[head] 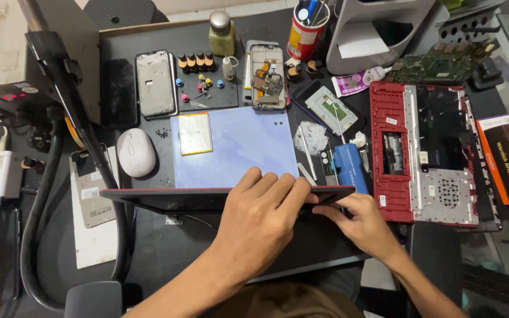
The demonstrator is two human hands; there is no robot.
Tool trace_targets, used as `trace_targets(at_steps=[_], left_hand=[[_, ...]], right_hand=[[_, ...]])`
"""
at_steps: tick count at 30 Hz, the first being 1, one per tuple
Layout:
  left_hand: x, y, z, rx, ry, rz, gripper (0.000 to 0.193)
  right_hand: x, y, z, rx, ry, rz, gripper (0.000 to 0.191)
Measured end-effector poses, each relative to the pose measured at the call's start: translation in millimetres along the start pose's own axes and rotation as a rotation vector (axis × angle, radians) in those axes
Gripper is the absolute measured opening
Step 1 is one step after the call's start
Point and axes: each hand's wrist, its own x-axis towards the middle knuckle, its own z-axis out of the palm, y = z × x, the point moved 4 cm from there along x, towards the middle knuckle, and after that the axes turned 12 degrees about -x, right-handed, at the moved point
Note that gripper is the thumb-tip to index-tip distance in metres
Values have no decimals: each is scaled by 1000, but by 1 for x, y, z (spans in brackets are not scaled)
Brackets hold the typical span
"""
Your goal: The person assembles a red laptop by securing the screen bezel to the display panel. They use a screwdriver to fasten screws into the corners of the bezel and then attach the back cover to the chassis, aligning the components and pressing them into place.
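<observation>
I hold a thin black laptop lid panel with a red edge upright on edge across the dark desk. My left hand is draped over its top edge near the middle, fingers curled onto the far side. My right hand pinches the panel's right end from the near side. Behind the panel lies a pale blue work mat with a flat yellowish battery on it.
A red laptop chassis frame lies at right, a green circuit board behind it. A white mouse, opened phones, a blue tool, small bottles and a red pen cup crowd the desk. A black hose arcs at left.
</observation>
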Motion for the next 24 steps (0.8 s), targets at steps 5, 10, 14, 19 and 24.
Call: trace_targets(at_steps=[5, 10, 14, 19, 24], left_hand=[[-1, 0, 0, -7, -21, -8, 9], [1, 0, -1, 1, -20, -9, 10], [1, -1, -3, 3, -36, -3, 12], [-4, -1, -2, 88, -78, 69, 27], [-36, -20, -27, 281, 29, 73, 52]], right_hand=[[-7, 6, 4, -41, 94, -26, 19], [-4, 11, 6, -90, 12, -28, 17], [-6, 9, 23, -146, 13, -97, 15], [-6, 11, 27, -192, 32, 22, 14], [-5, 3, 25, -187, 69, -21, 15]])
